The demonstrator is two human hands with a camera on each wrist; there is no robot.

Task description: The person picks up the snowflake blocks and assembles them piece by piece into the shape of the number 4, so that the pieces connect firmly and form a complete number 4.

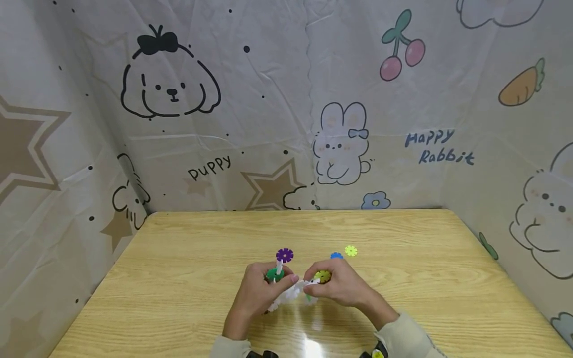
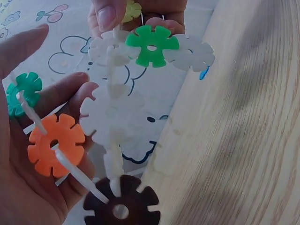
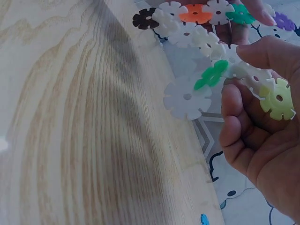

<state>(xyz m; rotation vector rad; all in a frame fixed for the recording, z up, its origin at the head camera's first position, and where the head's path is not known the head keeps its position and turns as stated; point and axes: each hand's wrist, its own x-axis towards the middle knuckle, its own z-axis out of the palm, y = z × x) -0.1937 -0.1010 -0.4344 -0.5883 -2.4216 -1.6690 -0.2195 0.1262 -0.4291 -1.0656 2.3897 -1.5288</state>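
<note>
A chain of notched plastic snowflake discs joined at their slots runs between the two hands. My left hand (image 1: 256,293) holds its left part, thumb and fingers round a teal-green disc (image 2: 24,93). Beyond that hand rises a purple disc (image 1: 284,255). An orange disc (image 2: 56,144) and a dark brown disc (image 2: 136,197) hang below, linked by white ones. My right hand (image 1: 340,283) pinches a white disc (image 3: 255,77) between thumb and fingers at the other end. Beside this pinch are a yellow disc (image 3: 279,98), a bright green disc (image 3: 211,75) and an outer white disc (image 3: 176,103).
On the wooden table (image 1: 179,278), a blue disc (image 1: 336,255) and a lime-yellow disc (image 1: 351,250) lie beyond the right hand. A printed cloth (image 1: 268,99) hangs behind the table and along its sides.
</note>
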